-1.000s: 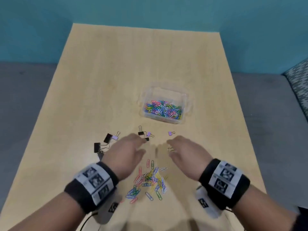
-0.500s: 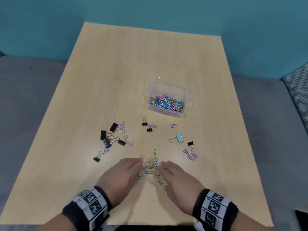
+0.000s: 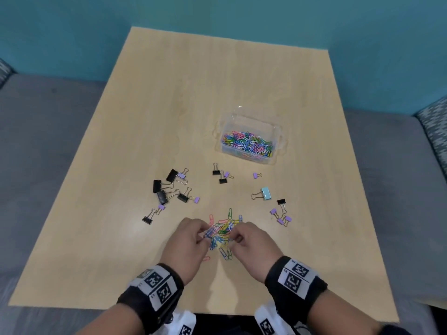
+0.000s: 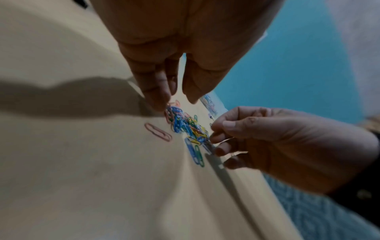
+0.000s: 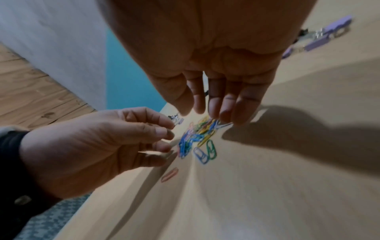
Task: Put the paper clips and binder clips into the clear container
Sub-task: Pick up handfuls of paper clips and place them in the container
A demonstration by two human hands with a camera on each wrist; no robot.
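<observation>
A small heap of coloured paper clips (image 3: 222,232) lies near the table's front edge. My left hand (image 3: 204,234) curls its fingers into the heap's left side. My right hand (image 3: 233,235) does the same on the right side, thumb and fingers pinching clips. In the left wrist view my left fingertips (image 4: 160,105) touch the paper clips (image 4: 185,125). One pink clip (image 3: 206,258) lies apart, just in front. The clear container (image 3: 278,131), holding many paper clips, stands farther back to the right. Black, purple and one light blue binder clip (image 3: 265,193) lie scattered between.
A cluster of black and purple binder clips (image 3: 169,187) lies to the left, a few (image 3: 220,175) sit in the middle, and small ones (image 3: 280,213) to the right. The table's front edge (image 3: 217,313) is near my wrists. Grey seating surrounds the table.
Both hands pulled back from the binder clips to the paper clip heap, then curled their fingers inward on it, bunching the clips tighter between them.
</observation>
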